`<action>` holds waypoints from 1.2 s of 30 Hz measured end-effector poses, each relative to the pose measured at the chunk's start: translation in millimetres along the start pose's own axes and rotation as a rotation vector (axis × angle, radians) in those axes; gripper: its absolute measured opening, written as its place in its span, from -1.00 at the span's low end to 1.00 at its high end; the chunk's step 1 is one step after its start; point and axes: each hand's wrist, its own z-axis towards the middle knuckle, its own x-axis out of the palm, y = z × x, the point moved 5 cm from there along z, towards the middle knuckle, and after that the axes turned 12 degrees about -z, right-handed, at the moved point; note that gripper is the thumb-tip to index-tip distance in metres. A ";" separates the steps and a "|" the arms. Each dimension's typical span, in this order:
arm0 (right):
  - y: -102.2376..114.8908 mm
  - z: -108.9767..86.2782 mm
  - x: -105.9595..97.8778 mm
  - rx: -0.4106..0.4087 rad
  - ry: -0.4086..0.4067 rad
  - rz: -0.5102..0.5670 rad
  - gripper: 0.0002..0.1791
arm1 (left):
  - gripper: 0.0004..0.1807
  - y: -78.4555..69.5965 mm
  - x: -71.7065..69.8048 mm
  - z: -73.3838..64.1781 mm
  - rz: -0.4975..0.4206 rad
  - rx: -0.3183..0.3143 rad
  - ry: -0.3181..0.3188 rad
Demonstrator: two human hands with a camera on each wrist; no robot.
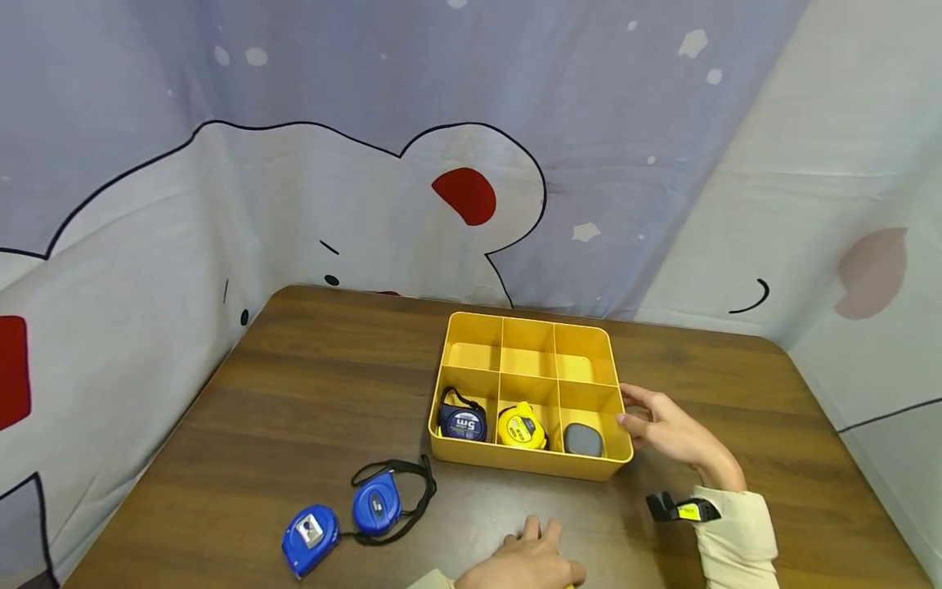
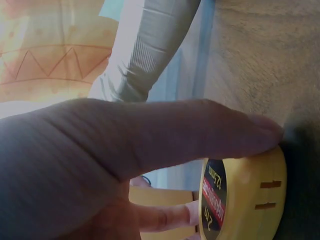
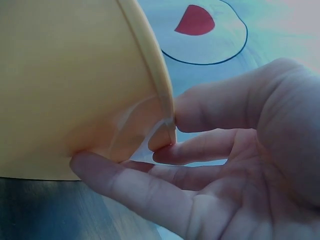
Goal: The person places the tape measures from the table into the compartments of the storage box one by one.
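Note:
My left hand (image 1: pixel 522 564) is low in the head view, its thumb and fingers gripping a round yellow tape measure (image 2: pixel 252 200) close over the table; its black label reads 2m and 12.5mm. The hand hides most of that tape measure from the head camera. At the right end of a yellow six-compartment box (image 1: pixel 530 462), my right hand (image 1: pixel 673 433) touches the outer wall and rim with its fingertips. The front row holds a dark blue tape measure (image 1: pixel 464 423), a yellow tape measure (image 1: pixel 521 427) and a grey rounded-square thing (image 1: pixel 583 440), one per compartment.
Two blue tape measures, one (image 1: pixel 311 540) nearer the front and one (image 1: pixel 377 503) with a black strap (image 1: pixel 423 499), lie on the wooden table (image 1: pixel 316 393) left of the box. A patterned curtain (image 1: pixel 353 188) hangs behind the table and along its sides.

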 end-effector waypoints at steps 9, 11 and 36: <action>1.5 -0.1 -0.1 -0.017 -0.003 0.019 -0.34 | -0.78 -0.9 -3.2 2.2 0.029 0.039 -0.061; 0.9 -0.9 -0.2 -0.015 -0.003 0.025 -0.34 | -0.78 -1.1 -3.3 3.0 0.009 0.040 -0.053; -3.6 1.0 -0.3 -0.008 0.018 0.036 -0.32 | -0.71 -11.1 -44.5 -10.5 0.090 0.109 -0.128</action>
